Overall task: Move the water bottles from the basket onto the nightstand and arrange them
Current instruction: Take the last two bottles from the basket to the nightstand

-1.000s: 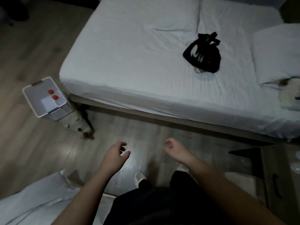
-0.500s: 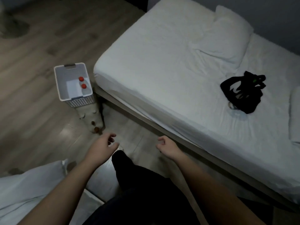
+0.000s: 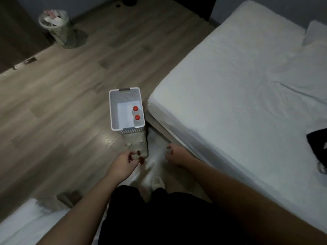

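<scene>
Since a moment ago your head has swung left, so the basket (image 3: pixel 114 103) now sits near the middle of the head view, straight ahead of your hands and closer to them. It is a pale rectangular basket with perforated walls, standing beside the corner of the bed (image 3: pixel 247 103) on a light-coloured object (image 3: pixel 137 144) that you cannot make out clearly. Two water bottles (image 3: pixel 137 117) with red caps stand upright inside it, one behind the other along the wall nearest the bed. Your left hand (image 3: pixel 124 161) and right hand (image 3: pixel 176 156) reach forward, apart from each other, fingers loosely curled and holding nothing; both are just short of the basket. Far back on the wooden floor (image 3: pixel 62 103) stands a mesh wastebasket (image 3: pixel 58 27). A black item (image 3: pixel 316 138) lies on the bed at the right edge, and white bedding (image 3: pixel 26 223) fills the lower left corner.
</scene>
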A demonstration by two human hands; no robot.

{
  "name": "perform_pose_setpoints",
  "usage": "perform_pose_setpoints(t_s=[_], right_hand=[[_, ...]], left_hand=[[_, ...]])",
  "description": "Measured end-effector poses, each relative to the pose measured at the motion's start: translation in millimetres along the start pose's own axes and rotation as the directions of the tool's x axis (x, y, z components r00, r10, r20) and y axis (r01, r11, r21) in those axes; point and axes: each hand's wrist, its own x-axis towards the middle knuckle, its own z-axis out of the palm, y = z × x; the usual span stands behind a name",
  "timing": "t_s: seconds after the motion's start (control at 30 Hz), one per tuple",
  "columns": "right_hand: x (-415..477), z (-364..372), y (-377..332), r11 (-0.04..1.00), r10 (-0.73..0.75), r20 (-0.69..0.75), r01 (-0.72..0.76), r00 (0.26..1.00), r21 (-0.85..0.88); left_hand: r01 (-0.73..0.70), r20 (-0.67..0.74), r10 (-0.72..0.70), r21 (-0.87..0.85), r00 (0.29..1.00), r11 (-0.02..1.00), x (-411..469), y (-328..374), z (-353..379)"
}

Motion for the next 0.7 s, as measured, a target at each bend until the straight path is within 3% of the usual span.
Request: perform_pose_setpoints(t_s=[0.17,0.3,0.47,0.7], right_hand=[[46.0,-3.6,-44.9,1.0,-0.011,0.003,0.011,1.0,0.002],[88.4,2.5,-83.7,0.993,0.079,-0.014,-0.077,0.997,0.091],[141.6,4.5,-134.1,0.949,0.215,-0.057,-0.194,0.975,0.248],[248.3,24.3,-156.4,0.868,0.338,-0.099,-0.269,0.936,0.418]], left_hand=[[-0.017,0.026,0.017,0.021,1.0,1.0,62.1,-4.6,-39.1],[-0.107,0.1,0.093,0.147,0.991,0.983,126.5,-9.7,-78.4],[-0.209,0.309,0.126,0.25,0.943,0.945,230.2,-4.4,-125.3],[-0.378,0.417,0.206,0.386,0.885,0.842,380.7,4.6,-114.1]])
